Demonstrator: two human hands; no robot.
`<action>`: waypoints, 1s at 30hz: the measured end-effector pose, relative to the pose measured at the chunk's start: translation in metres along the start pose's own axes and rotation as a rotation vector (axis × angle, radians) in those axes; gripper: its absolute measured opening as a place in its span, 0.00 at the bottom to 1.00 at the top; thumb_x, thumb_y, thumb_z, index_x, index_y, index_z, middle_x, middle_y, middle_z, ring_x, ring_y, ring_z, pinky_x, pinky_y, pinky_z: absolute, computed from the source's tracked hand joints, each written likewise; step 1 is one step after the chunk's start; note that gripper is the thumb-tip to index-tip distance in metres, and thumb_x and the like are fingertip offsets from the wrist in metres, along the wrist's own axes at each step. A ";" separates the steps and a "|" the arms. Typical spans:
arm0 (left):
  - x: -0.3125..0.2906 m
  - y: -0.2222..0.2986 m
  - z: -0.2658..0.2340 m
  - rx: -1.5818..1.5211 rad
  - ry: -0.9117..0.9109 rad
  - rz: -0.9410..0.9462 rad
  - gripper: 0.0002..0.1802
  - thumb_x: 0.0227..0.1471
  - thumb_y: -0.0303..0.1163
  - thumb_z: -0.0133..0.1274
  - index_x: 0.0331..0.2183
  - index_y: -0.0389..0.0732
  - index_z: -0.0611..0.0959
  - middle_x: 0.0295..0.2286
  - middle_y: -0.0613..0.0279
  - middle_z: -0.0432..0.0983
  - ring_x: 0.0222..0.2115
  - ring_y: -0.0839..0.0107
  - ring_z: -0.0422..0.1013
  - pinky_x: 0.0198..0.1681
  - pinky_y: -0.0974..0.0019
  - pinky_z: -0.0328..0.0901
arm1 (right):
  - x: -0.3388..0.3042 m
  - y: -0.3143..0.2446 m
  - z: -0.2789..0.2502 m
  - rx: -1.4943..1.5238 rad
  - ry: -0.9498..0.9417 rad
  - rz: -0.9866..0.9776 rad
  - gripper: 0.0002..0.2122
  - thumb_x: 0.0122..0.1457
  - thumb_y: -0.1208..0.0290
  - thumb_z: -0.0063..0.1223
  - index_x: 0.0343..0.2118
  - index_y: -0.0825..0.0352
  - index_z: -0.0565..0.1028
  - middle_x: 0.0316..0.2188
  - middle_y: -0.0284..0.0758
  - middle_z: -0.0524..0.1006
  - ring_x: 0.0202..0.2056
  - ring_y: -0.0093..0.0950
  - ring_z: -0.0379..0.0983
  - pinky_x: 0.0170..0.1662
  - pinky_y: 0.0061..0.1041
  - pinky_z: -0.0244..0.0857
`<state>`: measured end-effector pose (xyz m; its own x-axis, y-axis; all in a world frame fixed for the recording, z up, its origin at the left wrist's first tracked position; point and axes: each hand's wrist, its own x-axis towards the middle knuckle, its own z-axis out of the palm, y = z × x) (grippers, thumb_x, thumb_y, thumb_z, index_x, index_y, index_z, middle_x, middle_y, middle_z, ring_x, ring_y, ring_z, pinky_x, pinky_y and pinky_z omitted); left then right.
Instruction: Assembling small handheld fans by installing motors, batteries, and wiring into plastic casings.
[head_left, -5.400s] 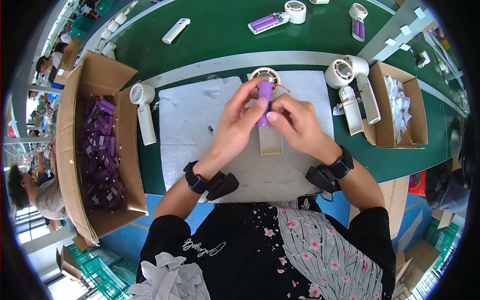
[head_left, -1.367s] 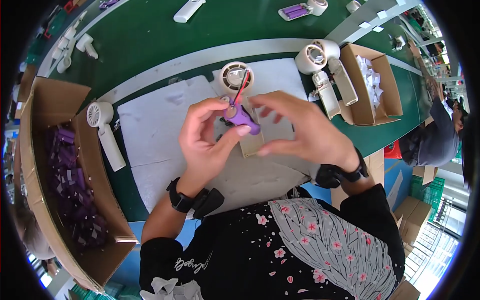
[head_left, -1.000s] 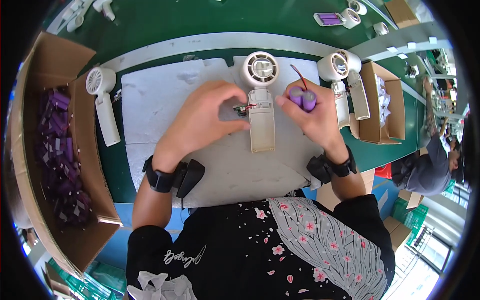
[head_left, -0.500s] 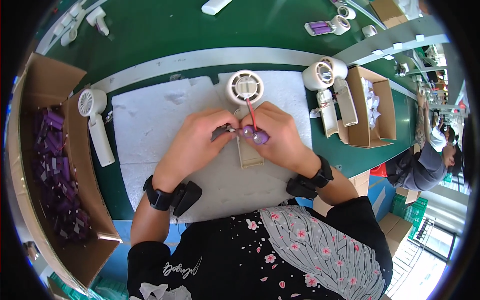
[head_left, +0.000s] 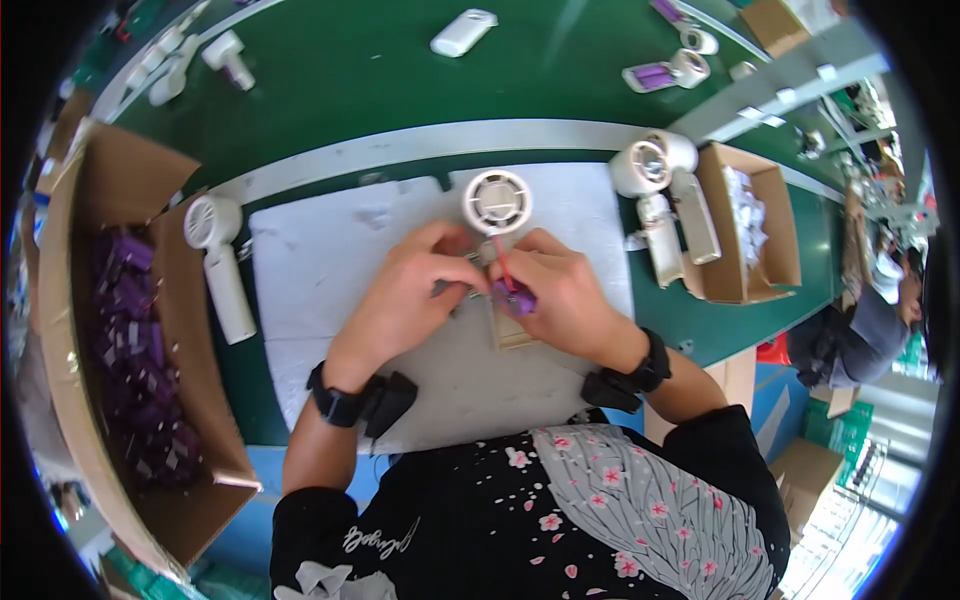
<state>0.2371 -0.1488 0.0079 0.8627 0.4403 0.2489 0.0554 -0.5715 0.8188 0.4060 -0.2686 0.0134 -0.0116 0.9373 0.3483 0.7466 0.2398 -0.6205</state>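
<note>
A white handheld fan [head_left: 497, 203] with a round head lies at the middle of the white foam sheet, its open handle shell [head_left: 513, 334] pointing toward me. My right hand [head_left: 568, 298] is closed on a purple battery pack [head_left: 514, 297] above that handle. A red wire [head_left: 503, 262] runs from the fan head down to the pack. Beside the pack, my left hand [head_left: 412, 292] has thumb and fingers bent together; motion blurs the fingertips, and what they pinch is too small to make out.
On my left are a cardboard box [head_left: 215, 430] of purple battery packs and another white fan [head_left: 228, 285]. To the right lie open fan shells [head_left: 660, 240] and a cardboard box [head_left: 722, 275] with white pieces. A white shell [head_left: 464, 33] lies farther back; a person [head_left: 850, 335] is at far right.
The whole view has shifted slightly, placing the bench lower in the picture. A dark piece earlier at my left fingertips is no longer distinguishable. The battery pack stays in my right hand.
</note>
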 end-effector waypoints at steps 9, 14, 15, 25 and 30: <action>0.007 -0.002 0.010 -0.272 0.042 -0.072 0.11 0.42 0.17 0.55 0.32 0.36 0.80 0.31 0.57 0.74 0.27 0.65 0.74 0.33 0.67 0.69 | 0.007 0.012 0.001 -0.097 0.035 -0.045 0.11 0.40 0.82 0.62 0.30 0.66 0.75 0.25 0.37 0.76 0.32 0.37 0.73 0.34 0.30 0.69; 0.007 -0.004 0.021 -0.371 0.135 -0.170 0.12 0.42 0.17 0.57 0.33 0.37 0.78 0.28 0.59 0.73 0.25 0.71 0.72 0.30 0.70 0.68 | 0.008 0.010 -0.004 0.115 0.023 0.051 0.10 0.41 0.82 0.61 0.29 0.68 0.75 0.27 0.38 0.76 0.31 0.35 0.73 0.33 0.29 0.68; 0.007 -0.004 0.022 -0.388 0.146 -0.197 0.12 0.42 0.17 0.57 0.33 0.37 0.78 0.27 0.59 0.73 0.25 0.72 0.72 0.30 0.70 0.68 | 0.007 0.011 -0.003 0.138 0.043 0.049 0.10 0.42 0.82 0.61 0.29 0.68 0.75 0.27 0.38 0.76 0.31 0.34 0.72 0.32 0.28 0.68; 0.004 -0.002 0.016 -0.328 0.099 -0.205 0.10 0.44 0.18 0.58 0.33 0.36 0.78 0.26 0.64 0.72 0.23 0.77 0.70 0.27 0.73 0.65 | 0.001 0.008 -0.020 0.314 0.013 0.282 0.05 0.51 0.75 0.58 0.28 0.71 0.77 0.22 0.35 0.74 0.22 0.24 0.66 0.26 0.20 0.58; 0.006 0.002 0.009 -0.635 0.035 -0.412 0.08 0.49 0.24 0.60 0.34 0.34 0.79 0.28 0.65 0.76 0.26 0.80 0.70 0.29 0.74 0.65 | 0.004 0.011 -0.022 0.225 0.006 0.197 0.05 0.54 0.75 0.56 0.31 0.71 0.79 0.20 0.35 0.74 0.20 0.24 0.65 0.24 0.21 0.57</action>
<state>0.2467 -0.1536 0.0068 0.8176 0.5599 -0.1345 0.0608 0.1483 0.9871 0.4291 -0.2676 0.0234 0.1236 0.9700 0.2092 0.5675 0.1038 -0.8168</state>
